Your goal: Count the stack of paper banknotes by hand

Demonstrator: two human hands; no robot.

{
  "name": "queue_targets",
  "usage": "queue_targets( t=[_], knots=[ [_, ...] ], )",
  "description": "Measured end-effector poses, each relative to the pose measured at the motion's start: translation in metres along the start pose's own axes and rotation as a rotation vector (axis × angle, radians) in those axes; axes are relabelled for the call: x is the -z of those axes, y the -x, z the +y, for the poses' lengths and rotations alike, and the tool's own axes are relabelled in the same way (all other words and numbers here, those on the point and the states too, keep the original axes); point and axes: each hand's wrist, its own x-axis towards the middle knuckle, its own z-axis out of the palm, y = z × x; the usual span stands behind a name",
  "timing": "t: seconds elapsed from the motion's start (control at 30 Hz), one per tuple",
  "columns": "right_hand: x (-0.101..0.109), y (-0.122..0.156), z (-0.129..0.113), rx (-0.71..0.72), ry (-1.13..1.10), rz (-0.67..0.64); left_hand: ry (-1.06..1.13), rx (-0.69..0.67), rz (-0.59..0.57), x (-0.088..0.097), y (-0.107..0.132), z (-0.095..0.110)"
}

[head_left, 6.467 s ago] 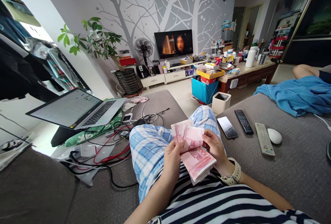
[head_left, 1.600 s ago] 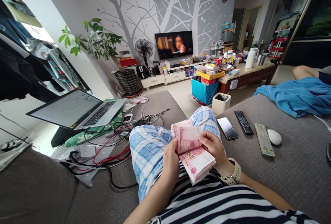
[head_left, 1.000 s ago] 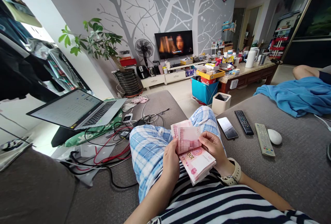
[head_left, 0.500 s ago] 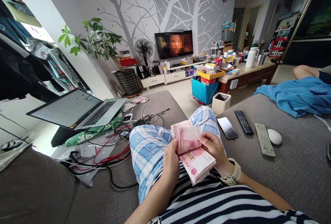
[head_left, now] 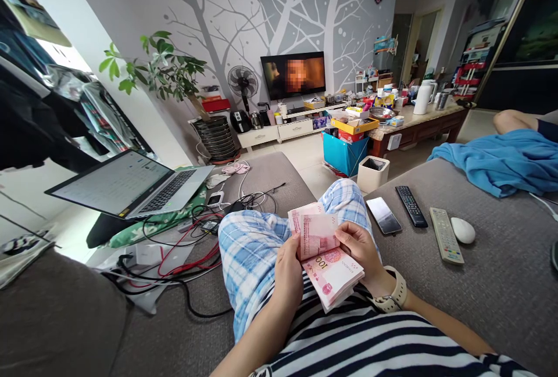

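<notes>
Bare left hand (head_left: 288, 268) curled, left thumb (head_left: 294, 239) uppermost, bare right hand (head_left: 364, 254) near it, fingers (head_left: 353, 230) bent in a pinch, both bare forearms (head_left: 258, 329) slanting inward

Smooth, matt paper banknotes (head_left: 332, 275)

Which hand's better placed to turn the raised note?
Right hand, most likely: it pinches the raised note near its right edge. The left hand grips the banknotes along their left side, so it seems better suited to steadying them.
</notes>
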Motion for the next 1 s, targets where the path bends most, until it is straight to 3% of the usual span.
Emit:
queue_targets(
  t=[0.53,1.0],
  knots=[
    [0.002,-0.002,0.002,-0.029,-0.034,-0.008,-0.059,-0.024,0.038,-0.002,0.002,0.009],
    [0.001,-0.003,0.002,-0.019,-0.066,-0.013,-0.092,-0.012,-0.004,-0.007,0.009,0.019]
  ],
)
